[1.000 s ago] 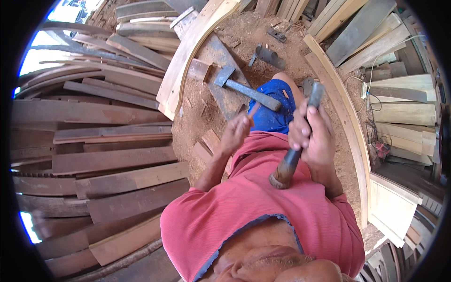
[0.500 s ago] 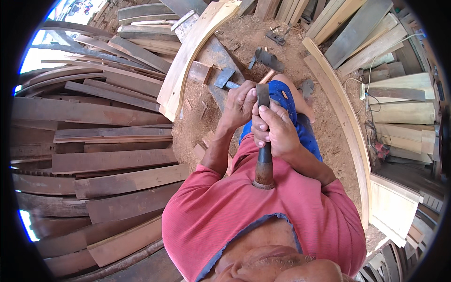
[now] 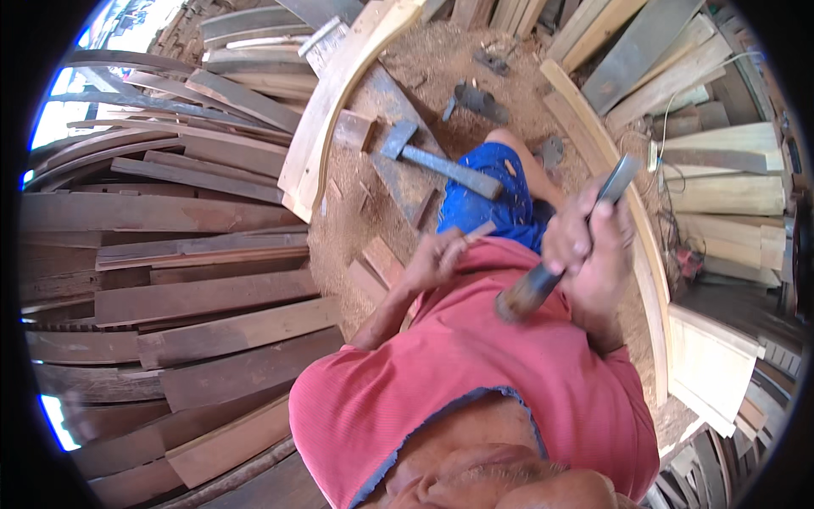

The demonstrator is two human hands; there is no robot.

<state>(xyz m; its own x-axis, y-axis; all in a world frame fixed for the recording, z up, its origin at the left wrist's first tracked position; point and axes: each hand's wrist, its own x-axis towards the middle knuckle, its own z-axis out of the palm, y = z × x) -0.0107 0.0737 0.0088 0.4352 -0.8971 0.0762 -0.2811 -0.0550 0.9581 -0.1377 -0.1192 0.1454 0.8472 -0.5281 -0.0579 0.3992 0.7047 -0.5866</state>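
Note:
A chisel with a dark socket and brown wooden handle is gripped in my right hand, held slanted at the right of my chest. Its metal blade tip points up and to the right, and the handle end points toward my shirt. Close to my belly, my left hand is closed on a small flat greyish-brown piece whose end sticks out past the fingers. A grey hammer rests with its handle across my blue shorts and its head beside a wooden block.
A curved pale board crosses a dusty plank ahead on the left. Many stacked planks fill the left side. A long curved timber bends along my right, with boards, cords and a red tool beyond. Sawdust covers the ground.
My hands have parted. The right one has swung the chisel rightward and tilted it; the left one has dropped away from the blade toward my belly, uncovering the hammer's handle.

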